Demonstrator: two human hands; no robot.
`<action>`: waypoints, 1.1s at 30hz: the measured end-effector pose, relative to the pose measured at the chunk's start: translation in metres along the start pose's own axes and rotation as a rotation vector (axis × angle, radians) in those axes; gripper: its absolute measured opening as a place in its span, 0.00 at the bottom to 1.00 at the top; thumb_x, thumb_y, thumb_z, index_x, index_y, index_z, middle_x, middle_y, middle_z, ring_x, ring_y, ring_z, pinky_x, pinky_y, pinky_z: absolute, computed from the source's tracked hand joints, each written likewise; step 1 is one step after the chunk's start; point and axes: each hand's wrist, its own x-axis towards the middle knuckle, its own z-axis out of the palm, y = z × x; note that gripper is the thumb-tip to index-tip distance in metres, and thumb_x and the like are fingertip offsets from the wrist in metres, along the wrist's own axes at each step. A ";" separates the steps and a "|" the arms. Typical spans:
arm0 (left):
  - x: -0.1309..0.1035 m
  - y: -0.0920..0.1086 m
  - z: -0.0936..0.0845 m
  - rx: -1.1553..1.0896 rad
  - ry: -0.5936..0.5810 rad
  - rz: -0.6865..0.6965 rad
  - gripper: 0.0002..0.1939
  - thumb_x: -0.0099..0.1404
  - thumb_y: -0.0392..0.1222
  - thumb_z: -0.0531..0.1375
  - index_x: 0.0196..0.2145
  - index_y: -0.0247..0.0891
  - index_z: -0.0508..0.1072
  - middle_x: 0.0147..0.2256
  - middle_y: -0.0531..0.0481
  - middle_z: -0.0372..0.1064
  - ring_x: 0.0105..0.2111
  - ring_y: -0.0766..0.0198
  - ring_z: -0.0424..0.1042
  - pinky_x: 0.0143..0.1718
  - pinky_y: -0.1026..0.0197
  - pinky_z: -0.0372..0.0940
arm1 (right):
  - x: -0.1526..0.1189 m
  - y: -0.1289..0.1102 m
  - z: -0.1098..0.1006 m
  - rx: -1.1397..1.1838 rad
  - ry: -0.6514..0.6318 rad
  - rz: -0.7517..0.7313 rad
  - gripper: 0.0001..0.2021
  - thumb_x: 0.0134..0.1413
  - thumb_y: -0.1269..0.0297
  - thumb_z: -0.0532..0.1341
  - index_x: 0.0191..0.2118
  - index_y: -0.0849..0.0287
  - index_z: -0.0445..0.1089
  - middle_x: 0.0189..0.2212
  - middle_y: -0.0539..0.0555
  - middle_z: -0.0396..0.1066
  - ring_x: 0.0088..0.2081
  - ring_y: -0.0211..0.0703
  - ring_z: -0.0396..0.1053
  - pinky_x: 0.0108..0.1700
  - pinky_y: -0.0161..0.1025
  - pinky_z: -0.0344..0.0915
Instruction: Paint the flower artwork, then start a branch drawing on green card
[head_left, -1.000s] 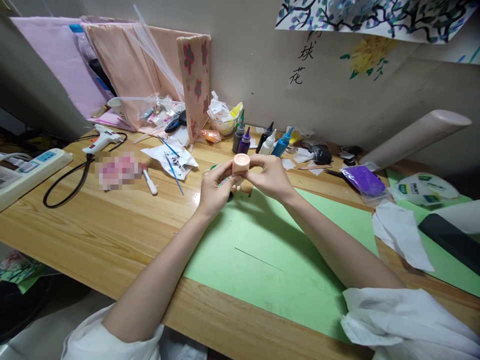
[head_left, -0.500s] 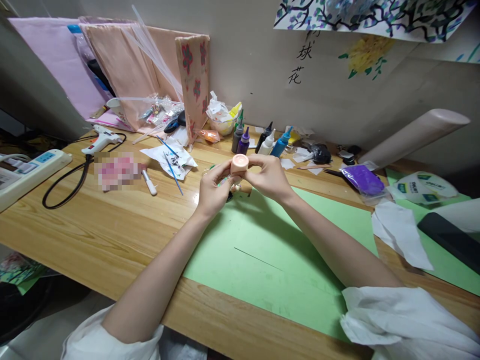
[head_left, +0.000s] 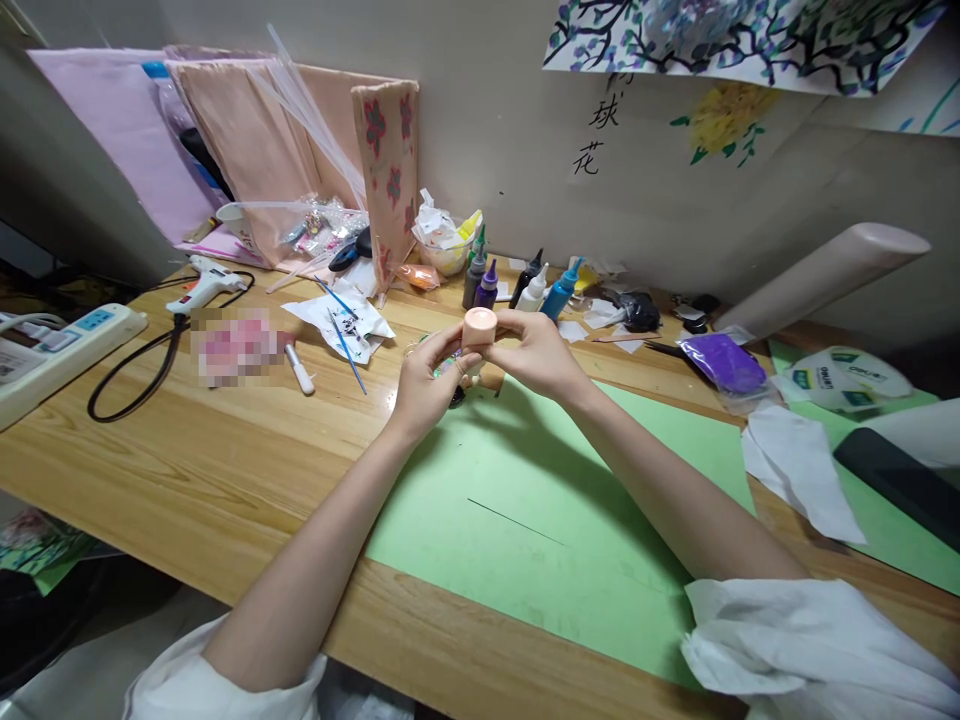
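A small peach-coloured round object (head_left: 479, 327) is held up between both hands near the middle of the view. My left hand (head_left: 429, 382) grips it from the left, its thumb and fingers pressed to the side. From the right, my right hand (head_left: 541, 352) closes its fingers on the same object. Beneath them lies a green sheet (head_left: 525, 560) with a thin dark line on it. Small multicoloured things, partly hidden by my left hand, show below the peach object; I cannot make them out.
Paint bottles (head_left: 559, 290) stand behind the hands. Blue brushes (head_left: 346, 350) lie on a white tissue at the left, near a glue gun (head_left: 204, 285) with a black cord. A purple packet (head_left: 724, 362) and a white tissue (head_left: 799, 465) lie at the right.
The peach object is tipped slightly, so its top face looks narrower. Both hands keep their hold on it in nearly the same place, and the camera view has shifted slightly.
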 end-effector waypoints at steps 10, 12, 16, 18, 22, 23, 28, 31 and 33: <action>0.010 0.006 -0.026 0.020 0.227 0.020 0.18 0.65 0.52 0.54 0.43 0.36 0.70 0.43 0.44 0.70 0.43 0.60 0.70 0.46 0.59 0.63 | 0.004 0.000 -0.006 0.012 0.001 0.022 0.14 0.40 0.61 0.67 0.35 0.63 0.74 0.35 0.56 0.74 0.38 0.45 0.70 0.42 0.42 0.66; 0.011 0.005 -0.030 0.042 0.378 0.011 0.17 0.65 0.51 0.52 0.39 0.36 0.71 0.37 0.46 0.70 0.37 0.63 0.71 0.41 0.62 0.64 | 0.004 0.001 -0.006 0.033 0.021 0.027 0.16 0.40 0.60 0.67 0.36 0.63 0.74 0.35 0.56 0.74 0.38 0.45 0.71 0.42 0.42 0.66; 0.012 0.001 -0.037 0.058 0.560 0.007 0.13 0.65 0.47 0.50 0.34 0.36 0.69 0.31 0.49 0.67 0.31 0.67 0.68 0.32 0.66 0.63 | 0.005 0.001 -0.009 0.088 0.043 0.083 0.17 0.38 0.58 0.68 0.36 0.63 0.74 0.34 0.57 0.75 0.35 0.45 0.72 0.40 0.43 0.67; 0.012 0.001 -0.039 0.055 0.617 0.003 0.12 0.65 0.46 0.50 0.33 0.36 0.68 0.30 0.50 0.66 0.29 0.68 0.67 0.31 0.67 0.62 | 0.006 0.000 -0.011 0.132 0.064 0.127 0.18 0.39 0.58 0.68 0.37 0.63 0.73 0.34 0.58 0.75 0.35 0.45 0.72 0.40 0.43 0.68; 0.012 0.001 -0.041 0.049 0.675 -0.012 0.10 0.64 0.44 0.50 0.32 0.36 0.67 0.28 0.52 0.64 0.28 0.69 0.65 0.29 0.68 0.61 | 0.009 0.001 -0.016 0.231 0.146 0.209 0.18 0.39 0.56 0.67 0.35 0.63 0.73 0.35 0.57 0.75 0.37 0.45 0.72 0.41 0.43 0.68; 0.012 0.001 -0.042 0.047 0.676 -0.016 0.10 0.64 0.44 0.50 0.32 0.36 0.67 0.27 0.52 0.64 0.27 0.68 0.65 0.29 0.68 0.61 | 0.010 0.003 -0.018 0.263 0.173 0.224 0.18 0.39 0.55 0.67 0.35 0.63 0.73 0.34 0.57 0.75 0.37 0.45 0.71 0.41 0.43 0.68; 0.010 0.001 -0.040 0.041 0.593 -0.039 0.12 0.65 0.46 0.50 0.32 0.36 0.69 0.28 0.51 0.64 0.28 0.67 0.65 0.28 0.67 0.61 | 0.011 0.010 -0.023 0.594 0.204 0.344 0.14 0.42 0.55 0.66 0.33 0.60 0.72 0.33 0.54 0.75 0.41 0.45 0.72 0.47 0.43 0.69; 0.006 0.005 -0.030 0.038 0.398 -0.061 0.11 0.62 0.46 0.56 0.36 0.36 0.73 0.31 0.50 0.67 0.31 0.66 0.67 0.32 0.65 0.63 | 0.007 0.007 -0.017 0.820 0.202 0.421 0.09 0.44 0.57 0.66 0.31 0.56 0.73 0.36 0.53 0.75 0.46 0.45 0.71 0.52 0.41 0.67; 0.003 0.009 -0.021 0.028 0.250 -0.068 0.13 0.58 0.45 0.61 0.40 0.38 0.74 0.34 0.48 0.69 0.34 0.63 0.68 0.36 0.63 0.64 | 0.003 0.003 -0.007 0.938 0.164 0.466 0.09 0.45 0.60 0.65 0.33 0.57 0.74 0.39 0.54 0.75 0.48 0.46 0.70 0.54 0.39 0.66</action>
